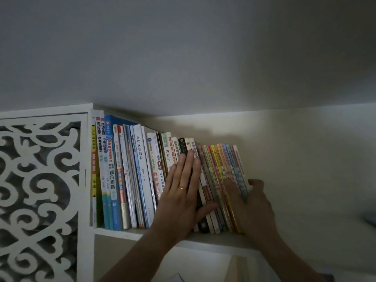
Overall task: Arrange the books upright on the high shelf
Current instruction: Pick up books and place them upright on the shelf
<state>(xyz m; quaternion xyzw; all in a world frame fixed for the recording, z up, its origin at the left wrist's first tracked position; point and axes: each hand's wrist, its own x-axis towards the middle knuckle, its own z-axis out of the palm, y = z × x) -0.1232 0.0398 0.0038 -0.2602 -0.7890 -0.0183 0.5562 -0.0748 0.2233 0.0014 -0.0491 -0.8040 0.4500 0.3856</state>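
the high shelf (213, 239) is a white board set against a pale wall, with a carved white fretwork panel (40, 190) closing its left end. along it runs the row of books (142, 176), spines out: tall study guides stand straight against the panel, while the shorter volumes toward the right lean over leftward. at the right end sits a bundle of thin bright-spined books (225, 180), the most tilted of all, with open shelf beyond them.

the left hand (183, 192) lies flat on the middle spines, fingers straight and together, a gold ring (182, 187) on one finger. the right hand (254, 202) wraps the outer end of the thin bundle, thumb on the spines and fingers curled round the far cover, clamped on it.

the risk, as i judge it: nothing braces the right end, so if that grip eases the thin books could slide flat or tip off the front edge. pushing too hard on the spines could drive some back unevenly.
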